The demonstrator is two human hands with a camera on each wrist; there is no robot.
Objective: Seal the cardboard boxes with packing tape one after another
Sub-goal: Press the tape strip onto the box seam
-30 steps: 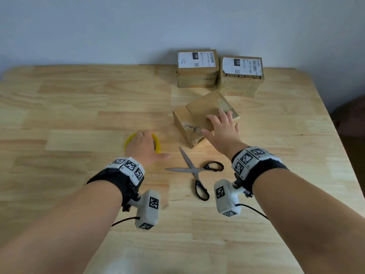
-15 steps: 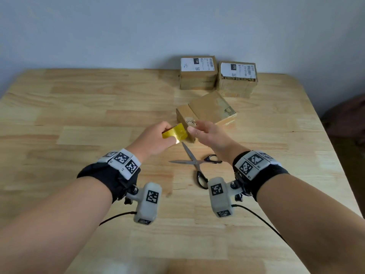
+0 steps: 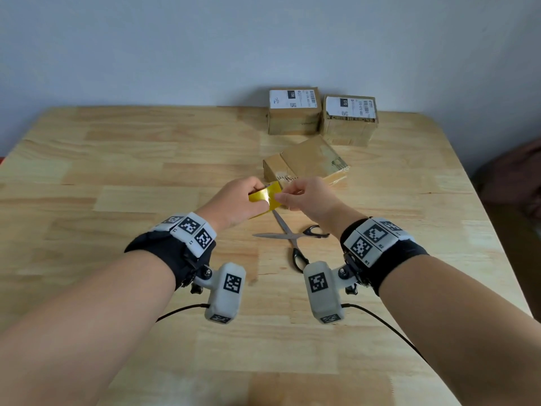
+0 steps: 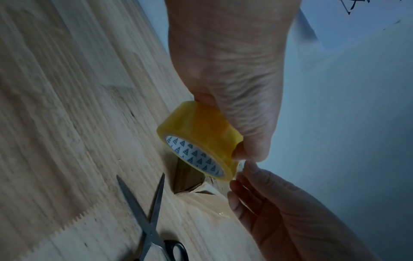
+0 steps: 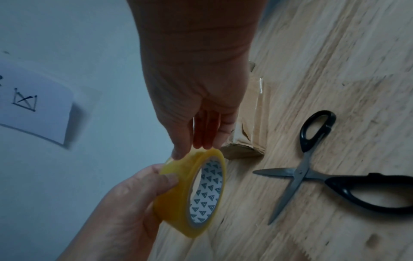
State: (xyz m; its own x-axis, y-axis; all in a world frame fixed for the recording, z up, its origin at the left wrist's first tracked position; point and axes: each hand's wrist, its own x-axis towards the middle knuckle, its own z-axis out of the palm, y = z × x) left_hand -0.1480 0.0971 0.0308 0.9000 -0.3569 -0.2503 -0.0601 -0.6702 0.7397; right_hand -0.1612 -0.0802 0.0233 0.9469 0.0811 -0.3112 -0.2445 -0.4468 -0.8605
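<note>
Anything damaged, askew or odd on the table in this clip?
The nearest cardboard box lies skewed to the table edge, its near corner torn and ragged. The scissors lie open. Otherwise nothing stands out.

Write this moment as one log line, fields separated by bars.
left hand: grips tape roll | right hand: fingers on roll edge | scissors: open, on table | nearest box: unsealed

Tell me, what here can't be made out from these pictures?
- Tape's loose end: right hand fingertips touch the tape roll in the right wrist view, hiding it.
- Label print on the two far boxes: too small in the head view.
- Near box: front corner hidden behind both hands; wrist views show only a corner.
- Scissors: handles cut off by the left wrist view's bottom edge.
</note>
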